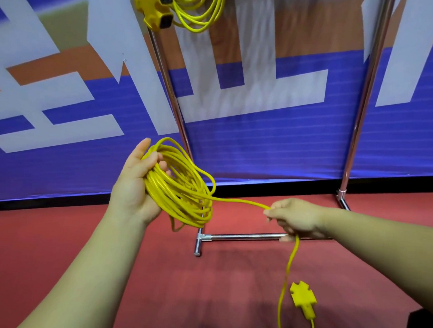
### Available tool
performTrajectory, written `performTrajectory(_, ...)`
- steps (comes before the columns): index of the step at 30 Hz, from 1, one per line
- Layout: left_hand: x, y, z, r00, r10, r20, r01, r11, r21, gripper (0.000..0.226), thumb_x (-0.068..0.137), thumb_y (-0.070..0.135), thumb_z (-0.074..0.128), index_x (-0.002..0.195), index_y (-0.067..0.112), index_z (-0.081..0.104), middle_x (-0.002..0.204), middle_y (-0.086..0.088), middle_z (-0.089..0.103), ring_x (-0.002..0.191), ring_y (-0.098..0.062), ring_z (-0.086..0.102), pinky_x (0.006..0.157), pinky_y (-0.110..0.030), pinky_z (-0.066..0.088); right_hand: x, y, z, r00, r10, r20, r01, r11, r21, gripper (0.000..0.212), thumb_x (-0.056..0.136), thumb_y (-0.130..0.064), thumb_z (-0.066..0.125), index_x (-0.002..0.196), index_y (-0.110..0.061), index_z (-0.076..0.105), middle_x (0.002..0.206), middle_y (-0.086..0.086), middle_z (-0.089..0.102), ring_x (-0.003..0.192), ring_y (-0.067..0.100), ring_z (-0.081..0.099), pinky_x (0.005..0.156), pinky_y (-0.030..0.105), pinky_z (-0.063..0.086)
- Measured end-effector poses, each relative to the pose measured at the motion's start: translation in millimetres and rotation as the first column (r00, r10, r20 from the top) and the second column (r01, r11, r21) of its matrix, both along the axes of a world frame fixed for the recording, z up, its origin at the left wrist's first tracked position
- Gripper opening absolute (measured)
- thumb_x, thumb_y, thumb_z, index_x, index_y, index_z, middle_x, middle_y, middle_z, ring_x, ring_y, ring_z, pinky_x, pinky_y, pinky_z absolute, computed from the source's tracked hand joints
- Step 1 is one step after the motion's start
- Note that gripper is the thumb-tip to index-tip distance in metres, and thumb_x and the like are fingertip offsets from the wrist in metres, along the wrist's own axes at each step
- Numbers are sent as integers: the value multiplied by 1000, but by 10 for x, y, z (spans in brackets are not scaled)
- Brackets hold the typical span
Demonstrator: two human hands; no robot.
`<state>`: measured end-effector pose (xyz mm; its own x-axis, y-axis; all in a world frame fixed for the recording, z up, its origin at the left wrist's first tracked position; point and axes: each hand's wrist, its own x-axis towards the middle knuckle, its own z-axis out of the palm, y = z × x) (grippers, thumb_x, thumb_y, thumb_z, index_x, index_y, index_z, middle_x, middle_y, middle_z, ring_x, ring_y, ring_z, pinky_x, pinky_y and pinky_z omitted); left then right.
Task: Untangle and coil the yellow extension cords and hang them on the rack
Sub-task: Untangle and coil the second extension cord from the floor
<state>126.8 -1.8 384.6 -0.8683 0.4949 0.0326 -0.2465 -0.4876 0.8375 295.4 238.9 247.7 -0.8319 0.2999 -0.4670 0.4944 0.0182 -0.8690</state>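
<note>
My left hand (135, 185) grips a coil of yellow extension cord (184, 192) with several loops, held palm up in front of the rack. A single strand runs from the coil to my right hand (295, 218), which pinches it. Below that hand the cord hangs down, loops near the floor and ends in a yellow multi-outlet socket head (303, 300). Another coiled yellow cord (199, 12) with its yellow socket block (155, 7) hangs at the top of the chrome rack (169, 87).
The rack's left upright, right upright (364, 101) and floor crossbar (244, 237) stand on a red floor (105, 295). Behind the rack hangs a blue, white and orange banner (273, 141). A dark object (424, 326) sits at the lower right corner.
</note>
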Motion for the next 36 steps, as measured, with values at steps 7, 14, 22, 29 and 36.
performTrajectory(7,233,85,-172,981,-177,-77,141,928,-345,36,83,-3,63,116,12,67,72,-12,64,49,-16,57,48,-28,51,-254,-194,777,912,-333,-237,302,940,-158,13,91,-7,52,80,-13,54,64,5,48,47,12,40,59,28,52)
performTrajectory(14,410,283,-371,945,-320,-70,237,816,-527,41,89,3,69,125,24,69,79,-15,62,50,-21,53,49,-28,49,-56,-395,1276,869,-38,-492,99,990,97,15,94,-4,60,103,-7,72,75,1,71,54,3,54,65,22,49)
performTrajectory(22,614,424,-327,846,-498,-188,319,757,-570,18,93,13,66,107,17,76,73,-13,54,46,-19,49,48,-26,45,122,-357,1452,831,100,-547,5,982,187,15,93,-6,64,103,-12,73,82,8,75,73,11,64,66,20,51)
performTrajectory(29,631,485,-128,873,-383,-301,230,869,-438,29,86,21,69,110,4,69,72,-10,54,44,-16,48,43,-24,43,260,-129,1488,803,147,-577,-99,988,115,17,92,-1,63,99,-13,54,73,2,70,76,19,63,77,29,49)
performTrajectory(36,415,350,65,952,-139,-272,65,962,-265,14,98,14,54,107,11,65,67,-1,55,45,-11,47,44,-21,45,240,-14,652,889,381,-254,-348,923,166,17,79,-19,71,90,-20,57,83,2,71,85,25,56,79,42,40)
